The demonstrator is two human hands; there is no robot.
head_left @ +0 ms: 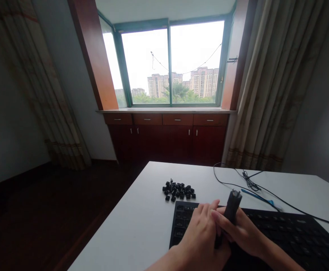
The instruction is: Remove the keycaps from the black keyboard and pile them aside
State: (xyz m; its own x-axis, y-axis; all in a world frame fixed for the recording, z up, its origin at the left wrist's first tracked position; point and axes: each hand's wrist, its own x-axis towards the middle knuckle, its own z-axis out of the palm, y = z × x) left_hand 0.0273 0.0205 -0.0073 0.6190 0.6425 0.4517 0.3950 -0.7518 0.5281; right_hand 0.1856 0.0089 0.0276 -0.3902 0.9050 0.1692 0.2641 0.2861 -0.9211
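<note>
- While the right hand point(242, 226) gripped a black tool point(233, 207), the tool's tip pointed up and far.
- The left hand point(202, 229) touched the right hand; what its fingers held, I could not tell.
- Both hands were above the black keyboard point(283, 231), near right on the white table point(138, 216).
- Small black pieces point(180, 191) lay in a heap, farther left.
- A blue stick point(257, 196) and black wire point(250, 183) lay far right.

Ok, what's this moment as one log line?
right hand: gripping black tool; left hand: close beside it; keyboard: beneath hands; black pieces: heaped on table
</note>
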